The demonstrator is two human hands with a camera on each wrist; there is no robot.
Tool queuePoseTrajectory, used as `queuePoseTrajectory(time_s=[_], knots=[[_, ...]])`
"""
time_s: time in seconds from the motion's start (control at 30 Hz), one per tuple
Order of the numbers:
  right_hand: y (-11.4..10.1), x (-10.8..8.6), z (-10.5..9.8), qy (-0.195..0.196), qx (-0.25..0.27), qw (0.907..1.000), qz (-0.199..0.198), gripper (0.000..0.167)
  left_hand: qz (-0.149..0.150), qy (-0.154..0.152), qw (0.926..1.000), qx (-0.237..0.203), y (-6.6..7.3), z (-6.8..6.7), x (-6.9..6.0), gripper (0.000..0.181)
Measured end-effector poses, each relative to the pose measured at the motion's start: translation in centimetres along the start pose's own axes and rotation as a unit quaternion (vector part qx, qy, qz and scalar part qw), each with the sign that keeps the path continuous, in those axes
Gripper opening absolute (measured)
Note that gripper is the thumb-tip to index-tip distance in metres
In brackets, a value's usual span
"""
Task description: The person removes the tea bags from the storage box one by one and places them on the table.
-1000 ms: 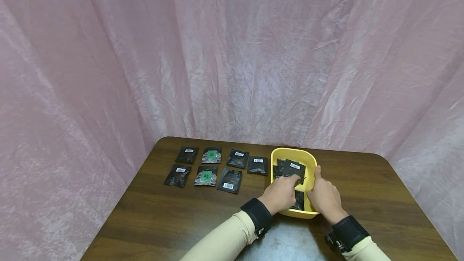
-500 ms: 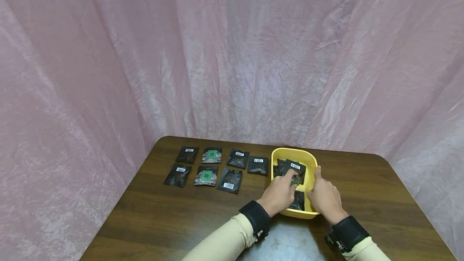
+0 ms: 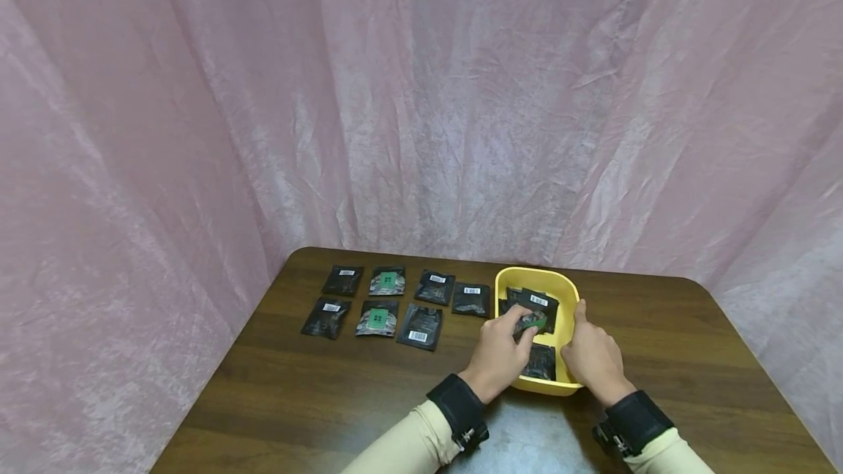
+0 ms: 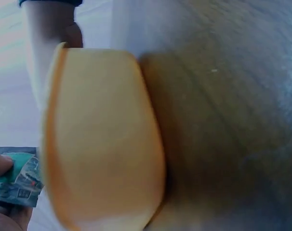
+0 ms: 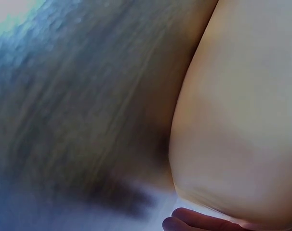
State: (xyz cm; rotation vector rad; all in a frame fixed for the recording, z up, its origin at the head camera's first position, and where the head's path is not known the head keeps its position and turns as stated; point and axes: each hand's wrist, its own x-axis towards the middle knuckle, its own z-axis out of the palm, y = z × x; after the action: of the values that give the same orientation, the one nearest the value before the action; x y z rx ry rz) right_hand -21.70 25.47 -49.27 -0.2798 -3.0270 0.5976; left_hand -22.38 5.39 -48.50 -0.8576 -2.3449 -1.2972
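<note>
Green-label packet (image 4: 23, 177) | we pinch it, left hand (image 3: 497, 355) | right hand (image 3: 595, 357) grips yellow bin (image 3: 545, 387), likely to steady it

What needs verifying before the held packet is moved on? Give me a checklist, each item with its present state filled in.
1. Grip on the held packet: ok; thumb and fingers of the left hand pinch it.
2. Yellow container steadied: ok; the right hand grips its right side.
3. Container upright on the table: ok.
4. Laid-out packets all same side up: not ok; two show green labels, five show barcodes.
5. Even spacing in the back row: not ok; the two packets nearest the container sit closest together.
6. Number of packets inside the container: cannot tell; they overlap.
</note>
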Motion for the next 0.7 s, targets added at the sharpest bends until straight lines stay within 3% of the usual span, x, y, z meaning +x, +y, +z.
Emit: queuePoseTrajectory(time_s=[0.23, 0.47, 0.7], knots=[[0.2, 0.1, 0.3, 0.003, -0.004, 1.0, -0.001, 0.096, 0.04, 0.057, 0.9975, 0.012, 0.2, -2.2, -0.3, 0.02], [0.1, 0.2, 0.2, -0.006, 0.0, 1.0, 0.005, 0.096, 0.03, 0.113, 0.993, 0.016, -1.4, -5.0, -1.6, 0.022], [0.2, 0.2, 0.1, -0.005, -0.003, 1.0, 0.003, 0.096, 0.027, 0.136, 0.9846, 0.106, -3.1, -7.1, -3.3, 0.026]])
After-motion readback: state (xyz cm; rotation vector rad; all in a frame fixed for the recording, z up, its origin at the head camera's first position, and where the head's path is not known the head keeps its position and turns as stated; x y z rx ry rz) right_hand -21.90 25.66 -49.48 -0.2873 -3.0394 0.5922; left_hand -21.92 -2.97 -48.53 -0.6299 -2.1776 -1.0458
